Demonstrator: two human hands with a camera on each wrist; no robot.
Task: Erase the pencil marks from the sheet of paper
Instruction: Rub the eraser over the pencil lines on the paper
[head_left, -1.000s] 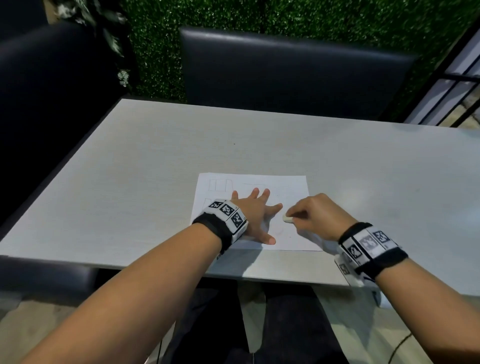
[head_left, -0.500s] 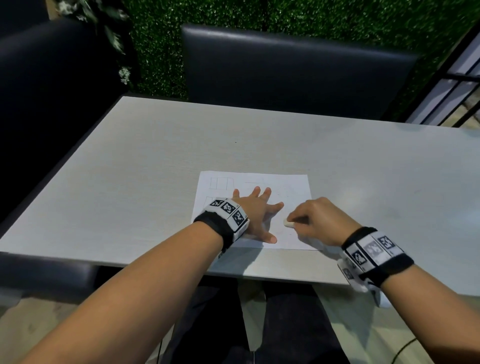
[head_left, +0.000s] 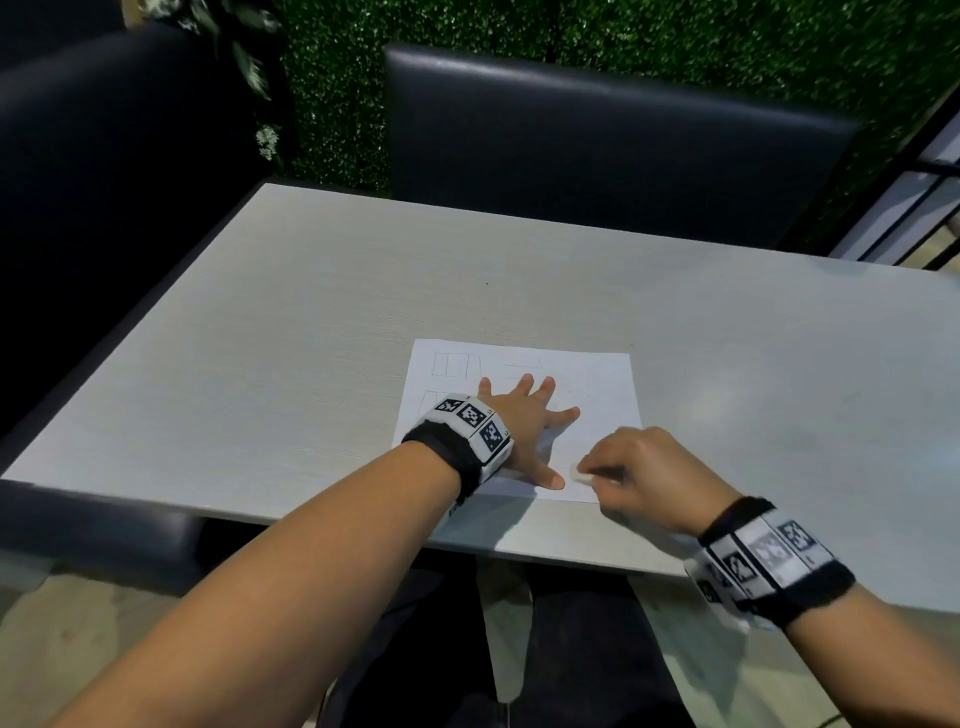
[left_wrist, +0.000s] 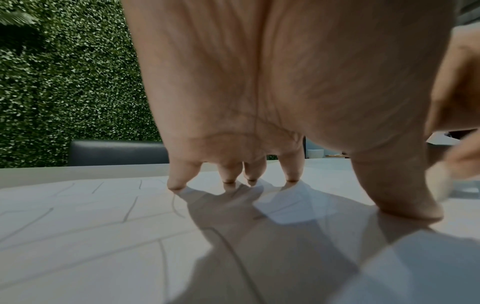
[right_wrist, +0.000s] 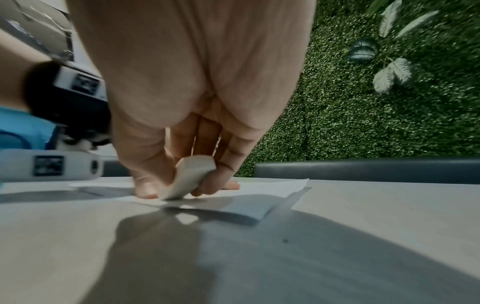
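Your left hand lies flat with its fingers spread straight, pressing the sheet of paper down on the grey table. Your right hand sits at about four o'clock from it, thumb and fingers pinching a white eraser whose lower end touches the sheet near its near edge, just beside your left thumb. In the right wrist view the eraser stands tilted. Faint pencil marks, boxy outlines, show at eleven o'clock from your left hand. The sheet lies near the table's near edge, in front of you. A dark chair stands at twelve o'clock across the table.
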